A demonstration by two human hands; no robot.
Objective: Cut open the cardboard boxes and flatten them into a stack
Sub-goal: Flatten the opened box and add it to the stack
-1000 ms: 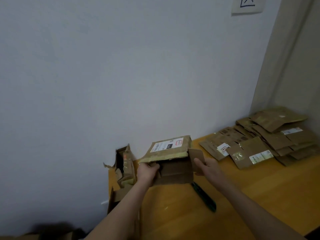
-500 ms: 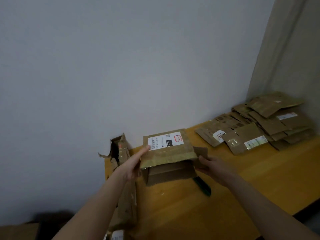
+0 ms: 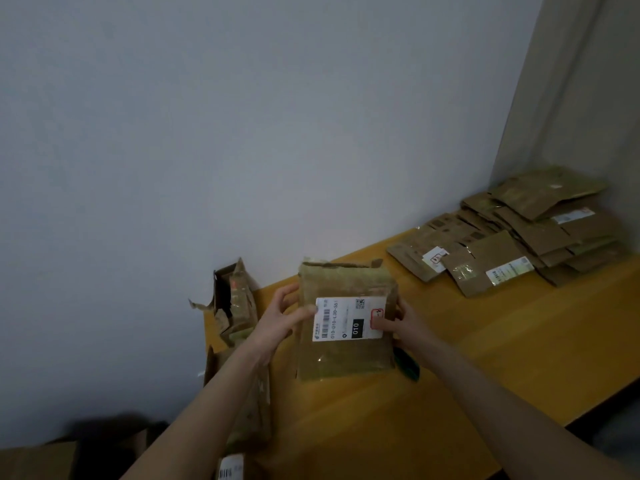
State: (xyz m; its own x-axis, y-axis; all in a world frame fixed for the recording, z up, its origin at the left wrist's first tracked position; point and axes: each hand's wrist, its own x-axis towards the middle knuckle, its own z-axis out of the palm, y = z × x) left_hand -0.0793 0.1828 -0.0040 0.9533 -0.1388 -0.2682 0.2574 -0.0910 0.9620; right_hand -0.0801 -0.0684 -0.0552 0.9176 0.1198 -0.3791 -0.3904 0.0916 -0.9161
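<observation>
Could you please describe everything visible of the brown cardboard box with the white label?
The brown cardboard box looks pressed nearly flat, broad face toward the camera, glossy with yellowish tape. A white shipping label with barcode and black "010" patch lies sideways on it. Its top edge is ragged. The left hand grips its left edge, the right hand its right edge, thumbs on the label. Its lower edge seems to rest on the yellow wooden table.

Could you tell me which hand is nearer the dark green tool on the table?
Right. The right hand is just beside the dark green tool; the left hand is across the box.
</observation>
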